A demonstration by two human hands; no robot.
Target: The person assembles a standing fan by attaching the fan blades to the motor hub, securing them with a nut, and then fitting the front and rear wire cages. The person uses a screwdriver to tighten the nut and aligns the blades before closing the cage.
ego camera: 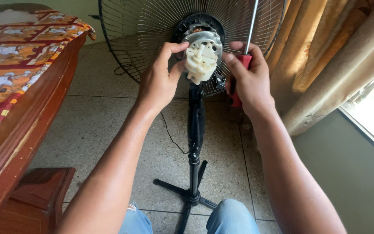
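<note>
Evidently both hands steady the cream plastic gearbox on the pedestal fan's bared motor. Left hand pinches its side with thumb and fingers; right hand presses opposite, fingers closed around a red-handled screwdriver, steel shaft upward. Behind them, the wire grille.

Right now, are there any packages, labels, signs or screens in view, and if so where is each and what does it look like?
None: no package, label, sign or screen shows.
Left hand: grips the white plastic gearbox at the back of the fan motor.
Right hand: holds a red-handled screwdriver, metal shaft pointing up.
Pedestal fan: black pole, round wire grille, centre of the floor.
Bed cover: patterned orange and red, left.
</note>
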